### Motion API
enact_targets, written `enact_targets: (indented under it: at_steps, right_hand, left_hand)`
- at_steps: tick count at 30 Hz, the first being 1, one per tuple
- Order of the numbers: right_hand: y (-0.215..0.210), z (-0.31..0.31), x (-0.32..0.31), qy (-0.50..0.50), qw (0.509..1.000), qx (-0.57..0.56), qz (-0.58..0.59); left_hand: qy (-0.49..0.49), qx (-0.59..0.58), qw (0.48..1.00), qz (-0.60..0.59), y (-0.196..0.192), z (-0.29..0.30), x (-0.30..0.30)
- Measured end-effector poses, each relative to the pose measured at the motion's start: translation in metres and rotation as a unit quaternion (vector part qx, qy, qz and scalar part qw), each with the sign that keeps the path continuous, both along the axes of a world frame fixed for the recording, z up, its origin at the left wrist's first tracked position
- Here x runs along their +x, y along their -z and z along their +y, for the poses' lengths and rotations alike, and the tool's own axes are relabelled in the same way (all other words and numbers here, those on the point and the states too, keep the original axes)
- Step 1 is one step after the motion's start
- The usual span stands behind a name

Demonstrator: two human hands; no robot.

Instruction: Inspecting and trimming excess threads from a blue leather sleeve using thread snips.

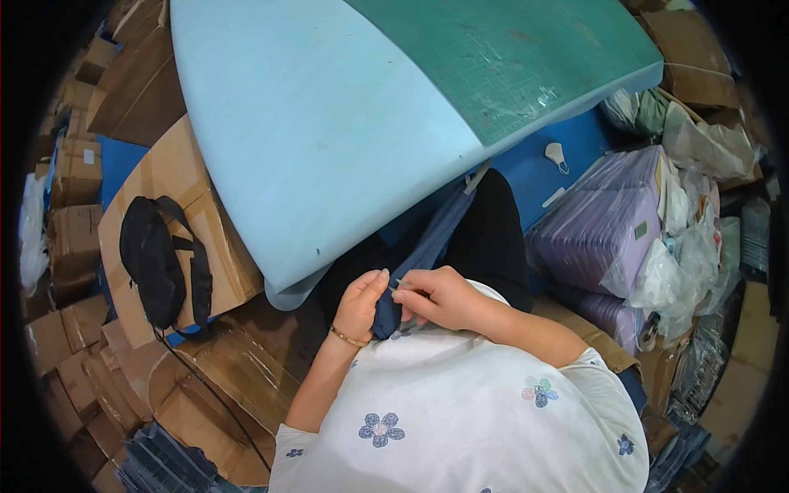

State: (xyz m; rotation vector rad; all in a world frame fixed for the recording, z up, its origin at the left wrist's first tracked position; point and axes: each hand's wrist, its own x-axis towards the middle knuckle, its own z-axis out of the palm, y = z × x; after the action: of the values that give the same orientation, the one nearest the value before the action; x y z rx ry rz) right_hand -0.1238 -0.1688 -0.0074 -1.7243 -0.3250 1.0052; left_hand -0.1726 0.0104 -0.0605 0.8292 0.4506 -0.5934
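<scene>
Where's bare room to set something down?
The pale-blue tabletop left of the green mat looks bare, as does the mat. Crowded: in front of you, the blue cloth; right, the purple stack and plastic bags; left, a black strapped item on a cardboard box.

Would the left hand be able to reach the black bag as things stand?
Probably yes: the black bag lies uncovered on the cardboard box, though the left hand would first release the blue cloth.

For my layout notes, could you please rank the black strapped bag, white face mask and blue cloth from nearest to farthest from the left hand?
1. Blue cloth: in the left hand.
2. Black strapped bag: left, on a cardboard box.
3. White face mask: right, on the blue floor.
</scene>
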Motion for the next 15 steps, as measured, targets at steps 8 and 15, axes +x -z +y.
enact_targets:
  at_steps: [8, 15]
  right_hand:
    - [0.007, -0.011, 0.000, 0.077, 0.989, 0.083, 0.093]
    - [0.003, -0.012, 0.005, -0.009, 0.987, 0.066, 0.143]
  left_hand:
    - [-0.026, 0.056, 0.998, -0.008, -0.008, -0.002, 0.002]
    - [0.052, 0.148, 0.984, -0.087, -0.012, 0.007, 0.002]
